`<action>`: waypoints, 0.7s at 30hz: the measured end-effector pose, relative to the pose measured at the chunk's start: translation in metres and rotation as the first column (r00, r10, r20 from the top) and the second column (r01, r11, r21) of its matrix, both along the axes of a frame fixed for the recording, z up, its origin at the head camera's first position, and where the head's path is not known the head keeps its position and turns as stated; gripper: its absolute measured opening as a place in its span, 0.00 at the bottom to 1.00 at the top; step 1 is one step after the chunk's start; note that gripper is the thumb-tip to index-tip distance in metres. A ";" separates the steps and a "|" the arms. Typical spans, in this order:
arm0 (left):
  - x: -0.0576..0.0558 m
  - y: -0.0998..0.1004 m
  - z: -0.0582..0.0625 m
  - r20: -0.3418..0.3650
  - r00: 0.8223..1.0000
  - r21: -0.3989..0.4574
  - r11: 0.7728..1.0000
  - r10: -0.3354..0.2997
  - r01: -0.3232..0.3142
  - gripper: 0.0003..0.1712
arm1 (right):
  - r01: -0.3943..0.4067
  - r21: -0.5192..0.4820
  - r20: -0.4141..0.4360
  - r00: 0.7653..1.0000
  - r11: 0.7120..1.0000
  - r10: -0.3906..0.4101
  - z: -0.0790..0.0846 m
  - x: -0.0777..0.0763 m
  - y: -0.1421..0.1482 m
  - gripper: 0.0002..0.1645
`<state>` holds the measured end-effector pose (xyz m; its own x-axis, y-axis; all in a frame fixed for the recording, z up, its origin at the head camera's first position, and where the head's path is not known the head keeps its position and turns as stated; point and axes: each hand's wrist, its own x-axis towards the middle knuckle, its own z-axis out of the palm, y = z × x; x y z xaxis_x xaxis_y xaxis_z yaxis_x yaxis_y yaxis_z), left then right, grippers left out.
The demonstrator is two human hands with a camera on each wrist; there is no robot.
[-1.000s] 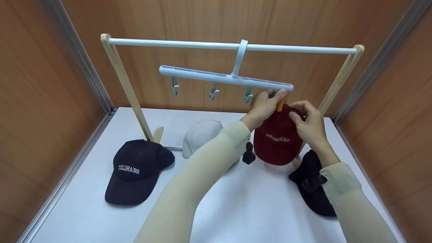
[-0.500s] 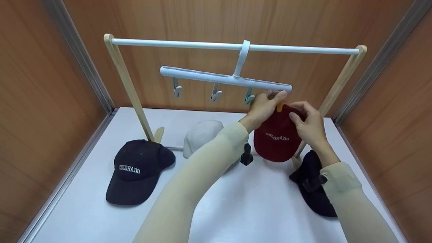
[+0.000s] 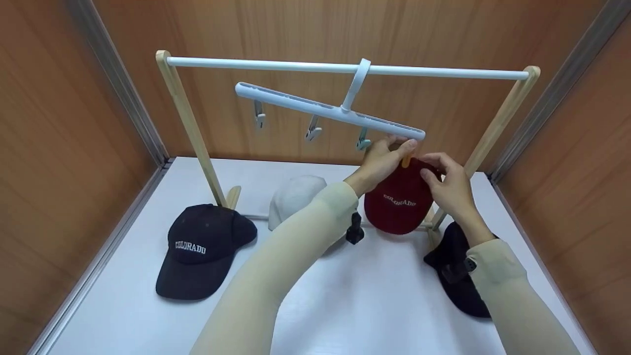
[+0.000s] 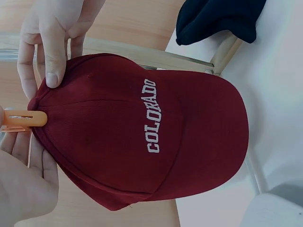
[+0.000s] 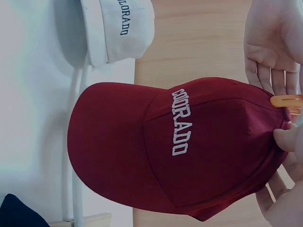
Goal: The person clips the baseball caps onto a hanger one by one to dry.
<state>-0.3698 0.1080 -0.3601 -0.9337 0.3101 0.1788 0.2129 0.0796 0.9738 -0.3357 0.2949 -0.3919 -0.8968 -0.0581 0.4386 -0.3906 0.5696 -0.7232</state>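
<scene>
A maroon baseball cap (image 3: 397, 214) with white COLORADO lettering hangs brim-down below the right end of a pale blue clip hanger (image 3: 315, 107). My left hand (image 3: 378, 161) pinches the orange clip (image 3: 406, 161) at that end. In the left wrist view the tip of the orange clip (image 4: 35, 118) lies over the cap's top edge. My right hand (image 3: 452, 190) pinches the same edge just to the right, its thumb (image 5: 285, 139) on the maroon cloth. Whether the clip's jaws have closed fully cannot be told.
The hanger hooks over a white rail (image 3: 261, 64) on wooden legs. Two grey clips and a teal clip (image 3: 363, 143) dangle from it. A dark cap (image 3: 199, 246) lies left, a white cap (image 3: 296, 197) behind my left arm, another dark cap (image 3: 456, 276) under my right wrist.
The hanger's left end has risen and its right end has dipped, so it tilts more. The maroon cap has shifted slightly left with both hands still at its top edge.
</scene>
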 end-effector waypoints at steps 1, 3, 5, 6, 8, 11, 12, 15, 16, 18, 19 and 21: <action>0.000 0.000 -0.001 0.000 1.000 -0.008 1.000 0.002 -0.002 0.21 | 0.001 0.004 0.002 1.000 1.000 -0.001 0.000 0.000 0.000 0.15; 0.000 -0.001 -0.002 0.000 1.000 -0.023 1.000 0.002 -0.002 0.22 | 0.004 0.011 0.004 1.000 1.000 -0.004 0.000 0.001 0.000 0.15; 0.000 -0.003 -0.003 -0.003 1.000 -0.036 0.999 -0.002 0.002 0.22 | 0.003 0.015 -0.001 1.000 1.000 -0.003 -0.001 0.001 0.001 0.15; 0.000 -0.003 -0.003 -0.002 1.000 -0.043 0.999 -0.005 0.005 0.22 | 0.001 0.015 -0.001 1.000 1.000 -0.001 -0.001 0.001 0.001 0.16; 0.000 -0.005 -0.004 -0.006 1.000 -0.055 0.998 -0.014 0.013 0.22 | -0.003 0.016 0.001 1.000 1.000 0.003 -0.001 0.001 0.001 0.16; -0.002 -0.007 -0.005 -0.016 1.000 -0.071 0.997 -0.025 0.023 0.22 | -0.011 0.011 0.016 1.000 1.000 0.011 -0.001 0.002 0.001 0.16; -0.002 -0.007 -0.006 -0.016 0.999 -0.071 0.997 -0.029 0.028 0.22 | -0.013 0.010 0.018 1.000 1.000 0.013 -0.001 0.002 0.001 0.16; -0.002 -0.010 -0.006 -0.015 0.999 -0.076 0.996 -0.042 0.041 0.23 | -0.020 0.011 0.015 1.000 1.000 0.020 -0.001 0.002 0.001 0.16; -0.002 -0.010 -0.007 -0.014 0.999 -0.078 0.996 -0.047 0.045 0.23 | -0.024 0.013 0.010 1.000 1.000 0.024 -0.001 0.002 0.001 0.16; -0.001 -0.012 -0.007 -0.015 0.998 -0.081 0.995 -0.055 0.054 0.24 | -0.030 0.017 0.004 1.000 0.999 0.030 -0.001 0.002 0.002 0.16; -0.001 -0.013 -0.007 -0.018 0.998 -0.087 0.995 -0.057 0.055 0.24 | -0.032 0.017 0.002 0.999 0.999 0.032 -0.001 0.002 0.002 0.16; -0.001 -0.014 -0.008 -0.039 0.997 -0.098 0.994 -0.062 0.058 0.25 | -0.037 0.020 -0.004 0.999 0.999 0.037 -0.001 0.003 0.002 0.16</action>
<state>-0.3707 0.0940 -0.3680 -0.9052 0.3833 0.1837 0.2603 0.1583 0.9525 -0.3332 0.2969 -0.3927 -0.8918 -0.1000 0.4413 -0.4150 0.5693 -0.7096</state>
